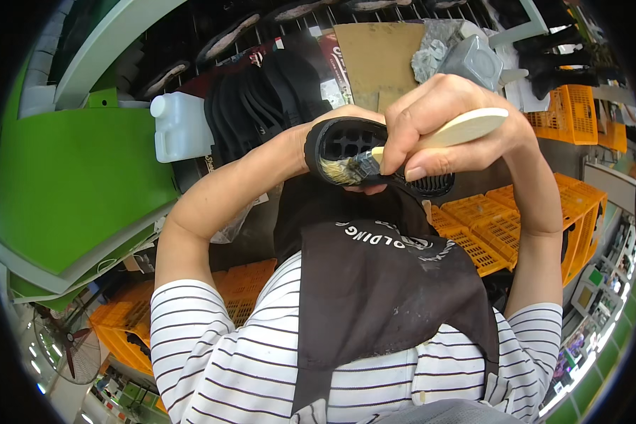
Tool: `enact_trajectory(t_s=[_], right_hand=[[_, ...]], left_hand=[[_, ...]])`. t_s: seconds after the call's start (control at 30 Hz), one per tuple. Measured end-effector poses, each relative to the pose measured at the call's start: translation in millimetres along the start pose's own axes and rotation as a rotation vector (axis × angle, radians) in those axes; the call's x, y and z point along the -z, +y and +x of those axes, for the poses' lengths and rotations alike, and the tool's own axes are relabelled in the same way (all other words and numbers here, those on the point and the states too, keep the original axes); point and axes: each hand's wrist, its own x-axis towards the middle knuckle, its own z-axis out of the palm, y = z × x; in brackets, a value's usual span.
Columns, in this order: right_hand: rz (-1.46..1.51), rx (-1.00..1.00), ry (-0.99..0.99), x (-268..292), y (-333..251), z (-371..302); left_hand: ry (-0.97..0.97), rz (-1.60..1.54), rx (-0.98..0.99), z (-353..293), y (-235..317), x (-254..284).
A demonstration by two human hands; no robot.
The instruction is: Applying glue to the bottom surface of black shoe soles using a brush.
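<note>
A black shoe sole (319, 138) is held up in front of my chest, its inner side with a grid of hollows facing me. My left hand (353, 112) grips it from behind; most of the fingers are hidden, with fingertips showing under its lower edge. In my right hand (442, 113) is a paintbrush with a pale handle (473, 126), pinched between thumb and fingers low on the handle. Its stained, yellowish bristles touch the sole's inner surface near the rounded left end. The ribbed other end of the sole shows below my right hand.
Several black soles (261, 92) stand in a row beyond my left forearm, beside a whitish plastic jug (180, 127). A cardboard sheet (378, 60) and a grey translucent container (473, 62) lie farther off. Orange crates (487, 219) stand at right, a green panel (78, 184) at left.
</note>
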Motion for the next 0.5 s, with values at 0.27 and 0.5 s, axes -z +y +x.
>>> enact_trajectory(t_s=[0.27,0.5], right_hand=[[-0.022,-0.109,-0.141,6.2,1.8,-6.0],[-0.106,-0.264,-0.097,4.1,-4.4,-39.3]], left_hand=[[0.077,-0.021,0.124,11.3,-2.4,5.8],[0.087,0.057,0.178,2.0,1.9,20.7]])
